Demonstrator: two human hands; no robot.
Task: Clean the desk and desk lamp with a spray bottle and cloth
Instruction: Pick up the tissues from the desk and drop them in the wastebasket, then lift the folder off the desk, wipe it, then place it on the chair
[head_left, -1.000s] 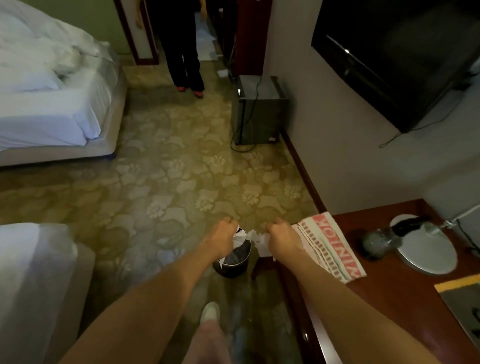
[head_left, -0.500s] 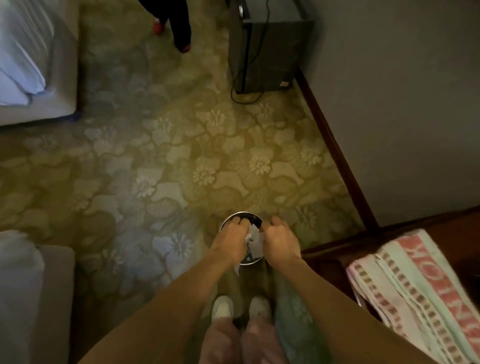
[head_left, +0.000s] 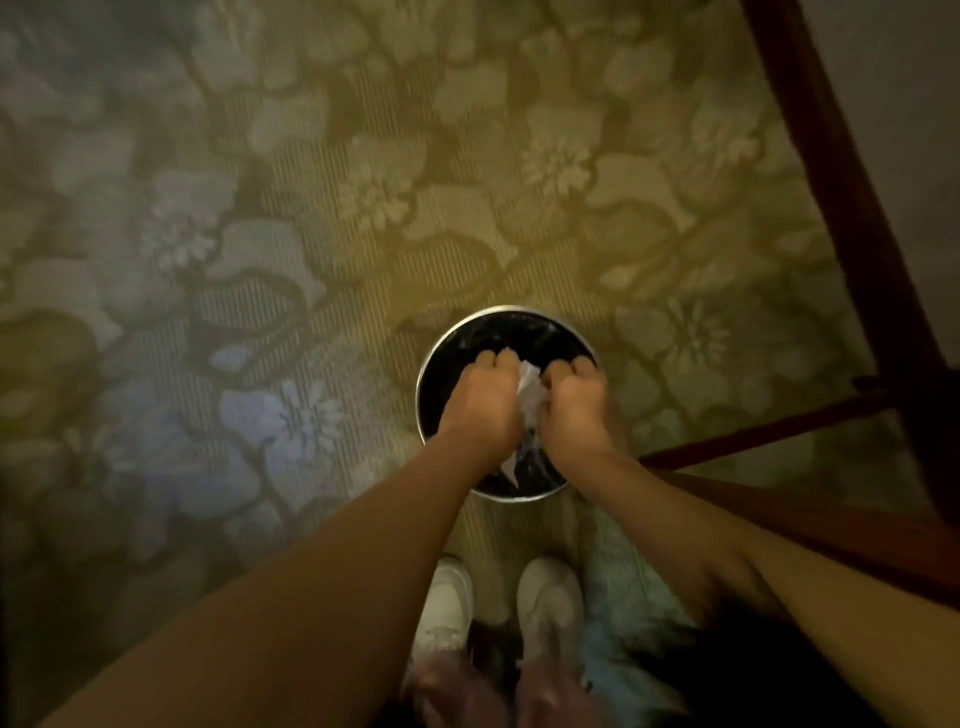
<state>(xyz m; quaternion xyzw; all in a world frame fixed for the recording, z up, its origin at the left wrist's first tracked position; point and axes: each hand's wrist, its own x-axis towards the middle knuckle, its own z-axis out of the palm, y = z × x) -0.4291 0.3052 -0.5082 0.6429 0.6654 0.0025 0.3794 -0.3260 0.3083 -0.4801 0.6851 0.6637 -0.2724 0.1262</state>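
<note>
Presently, my left hand (head_left: 480, 404) and right hand (head_left: 575, 410), fingers curled, grip crumpled paper (head_left: 530, 388) over the bin (head_left: 506, 310); spraying and wiping table and lamp apparently lie ahead.

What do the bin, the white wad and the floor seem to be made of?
Bin: likely metal, judging by its shiny silvery rim; the glossy, wrinkled black inside suggests a plastic liner. Wad: probably paper or tissue, white, matte and sharply crumpled. Floor: carpet, matte, with a fine ribbed texture and a flower pattern.
</note>
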